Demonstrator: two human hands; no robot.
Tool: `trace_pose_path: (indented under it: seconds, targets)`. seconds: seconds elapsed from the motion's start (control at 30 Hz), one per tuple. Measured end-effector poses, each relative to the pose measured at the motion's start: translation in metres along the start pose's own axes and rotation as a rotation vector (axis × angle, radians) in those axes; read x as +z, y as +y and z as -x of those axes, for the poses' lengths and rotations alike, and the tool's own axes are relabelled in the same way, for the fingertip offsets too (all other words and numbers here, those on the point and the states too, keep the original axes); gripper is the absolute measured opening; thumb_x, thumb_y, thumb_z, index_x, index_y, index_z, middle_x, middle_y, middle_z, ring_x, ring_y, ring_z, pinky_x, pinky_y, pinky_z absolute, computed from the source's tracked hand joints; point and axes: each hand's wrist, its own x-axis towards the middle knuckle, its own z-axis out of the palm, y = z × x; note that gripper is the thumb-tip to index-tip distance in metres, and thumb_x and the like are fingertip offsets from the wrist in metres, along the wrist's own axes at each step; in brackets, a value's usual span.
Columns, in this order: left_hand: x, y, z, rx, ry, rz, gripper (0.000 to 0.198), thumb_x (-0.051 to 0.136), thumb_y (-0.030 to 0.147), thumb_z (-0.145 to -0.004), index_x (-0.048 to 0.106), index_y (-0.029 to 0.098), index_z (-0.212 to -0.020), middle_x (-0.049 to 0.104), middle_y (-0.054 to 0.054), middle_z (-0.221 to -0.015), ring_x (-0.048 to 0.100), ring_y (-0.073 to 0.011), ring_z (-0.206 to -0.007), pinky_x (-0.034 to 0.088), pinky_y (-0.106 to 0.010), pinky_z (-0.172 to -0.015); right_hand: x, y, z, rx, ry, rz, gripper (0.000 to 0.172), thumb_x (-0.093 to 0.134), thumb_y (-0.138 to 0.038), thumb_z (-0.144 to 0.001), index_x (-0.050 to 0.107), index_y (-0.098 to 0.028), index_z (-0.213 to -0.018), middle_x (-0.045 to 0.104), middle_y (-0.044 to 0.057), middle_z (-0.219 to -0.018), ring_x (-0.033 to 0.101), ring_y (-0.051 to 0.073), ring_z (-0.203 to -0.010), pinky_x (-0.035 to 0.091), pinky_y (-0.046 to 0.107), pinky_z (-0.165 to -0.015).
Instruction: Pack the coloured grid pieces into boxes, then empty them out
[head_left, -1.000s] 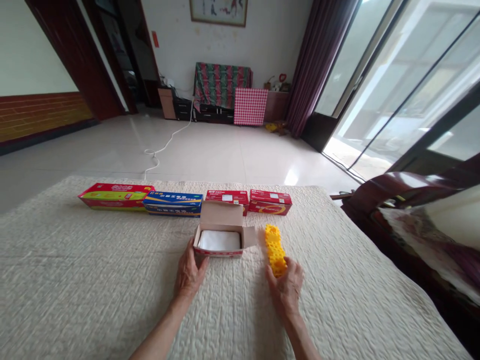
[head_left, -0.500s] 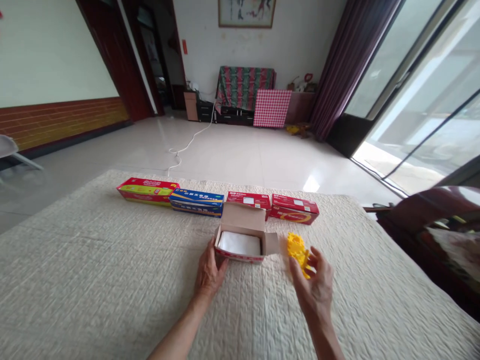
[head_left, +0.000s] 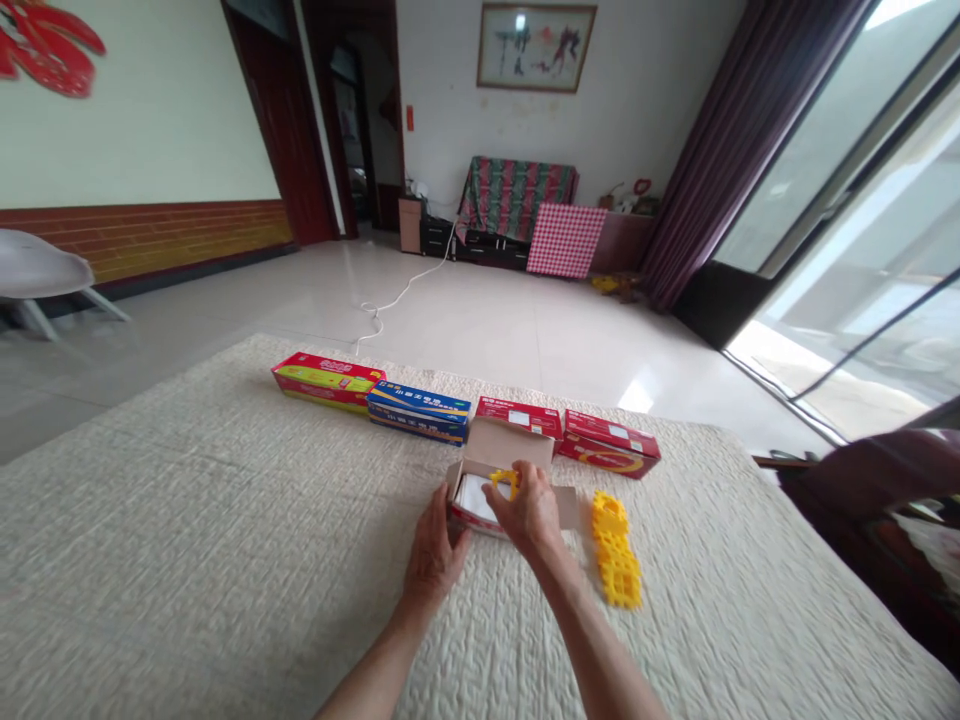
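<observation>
My right hand point(head_left: 529, 510) is over an open cardboard box point(head_left: 511, 444), pinching a small yellow plastic piece point(head_left: 505, 482) just above the white contents point(head_left: 471, 498). My left hand point(head_left: 434, 547) rests against the box's near left corner, with its fingers apart. A strip of interlocked yellow plastic pieces point(head_left: 616, 550) lies on the quilt to the right of the box, beyond my right forearm and apart from it.
Several red and blue boxes point(head_left: 418, 413) stand in a row along the far side of the cream quilted bedspread point(head_left: 187, 520). Dark wooden furniture point(head_left: 862, 470) stands beyond the bed's right edge. A tiled floor lies beyond the far edge.
My right hand has moved left from beside the yellow strip to over the box, now pinching a small yellow piece. The strip lies on the quilt, and my left hand stays at the box.
</observation>
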Motion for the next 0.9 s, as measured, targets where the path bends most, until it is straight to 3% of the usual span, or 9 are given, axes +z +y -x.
trace_pose_path:
  seconds: [0.2, 0.33, 0.4, 0.5, 0.6, 0.67, 0.77, 0.9]
  targets:
    - [0.001, 0.0, 0.001, 0.02, 0.024, -0.005, 0.072, 0.058, 0.022, -0.085, 0.027, 0.02, -0.15, 0.052, -0.018, -0.142, 0.053, -0.0307, -0.131, 0.051, -0.049, -0.101, 0.027, -0.015, -0.002, -0.037, 0.063, 0.041, 0.037, 0.062, -0.042, -0.077, 0.057, -0.016, -0.104, 0.061, 0.013, -0.094, 0.063, 0.03, -0.088, 0.05, 0.042, -0.077]
    - [0.0, 0.0, 0.001, -0.007, 0.006, -0.017, 0.073, 0.058, 0.022, -0.085, 0.026, 0.019, -0.151, 0.052, -0.019, -0.143, 0.053, -0.0309, -0.13, 0.051, -0.05, -0.102, 0.008, -0.007, 0.007, -0.065, 0.142, 0.013, 0.04, 0.053, -0.049, -0.085, 0.054, -0.017, -0.109, 0.059, 0.013, -0.101, 0.059, 0.03, -0.094, 0.048, 0.044, -0.081]
    - [-0.001, 0.0, 0.0, -0.02, -0.012, -0.014, 0.074, 0.059, 0.023, -0.084, 0.026, 0.018, -0.151, 0.052, -0.019, -0.143, 0.053, -0.0306, -0.13, 0.05, -0.05, -0.103, -0.015, 0.018, 0.016, -0.066, 0.201, 0.002, 0.039, 0.046, -0.05, -0.089, 0.054, -0.019, -0.109, 0.058, 0.013, -0.102, 0.057, 0.029, -0.096, 0.047, 0.044, -0.084]
    - [-0.002, 0.0, -0.001, -0.031, -0.034, -0.005, 0.075, 0.059, 0.023, -0.084, 0.026, 0.019, -0.151, 0.053, -0.018, -0.142, 0.054, -0.0297, -0.129, 0.051, -0.048, -0.102, -0.052, 0.084, 0.035, 0.038, 0.368, 0.056, 0.04, 0.047, -0.053, -0.087, 0.057, -0.018, -0.104, 0.059, 0.013, -0.099, 0.056, 0.029, -0.091, 0.046, 0.044, -0.08]
    - [-0.003, 0.0, -0.003, -0.04, -0.042, 0.01, 0.075, 0.06, 0.022, -0.083, 0.026, 0.019, -0.15, 0.053, -0.018, -0.142, 0.054, -0.0295, -0.129, 0.051, -0.048, -0.102, -0.079, 0.157, 0.055, 0.128, 0.367, 0.175, 0.042, 0.046, -0.052, -0.084, 0.06, -0.015, -0.097, 0.059, 0.015, -0.091, 0.056, 0.031, -0.086, 0.045, 0.047, -0.077]
    - [-0.003, -0.001, -0.003, -0.042, -0.053, 0.026, 0.074, 0.06, 0.023, -0.083, 0.027, 0.018, -0.15, 0.053, -0.018, -0.142, 0.055, -0.0299, -0.128, 0.05, -0.048, -0.103, -0.088, 0.192, 0.064, 0.138, 0.33, 0.197, 0.041, 0.044, -0.051, -0.082, 0.061, -0.015, -0.094, 0.06, 0.015, -0.09, 0.057, 0.03, -0.084, 0.046, 0.047, -0.077]
    - [-0.003, -0.002, -0.004, -0.038, -0.066, 0.045, 0.073, 0.06, 0.024, -0.084, 0.028, 0.015, -0.149, 0.053, -0.021, -0.141, 0.055, -0.0318, -0.128, 0.049, -0.05, -0.102, -0.093, 0.217, 0.07, 0.126, 0.246, 0.211, 0.035, 0.041, -0.044, -0.083, 0.061, -0.017, -0.093, 0.064, 0.015, -0.093, 0.059, 0.029, -0.088, 0.048, 0.046, -0.08]
    - [-0.004, -0.004, -0.005, -0.028, -0.072, 0.015, 0.072, 0.06, 0.027, -0.084, 0.029, 0.014, -0.149, 0.055, -0.021, -0.139, 0.057, -0.0322, -0.126, 0.051, -0.049, -0.1, -0.092, 0.225, 0.071, 0.116, 0.146, 0.218, 0.034, 0.039, -0.038, -0.085, 0.063, -0.018, -0.098, 0.066, 0.015, -0.105, 0.062, 0.027, -0.096, 0.049, 0.043, -0.085]
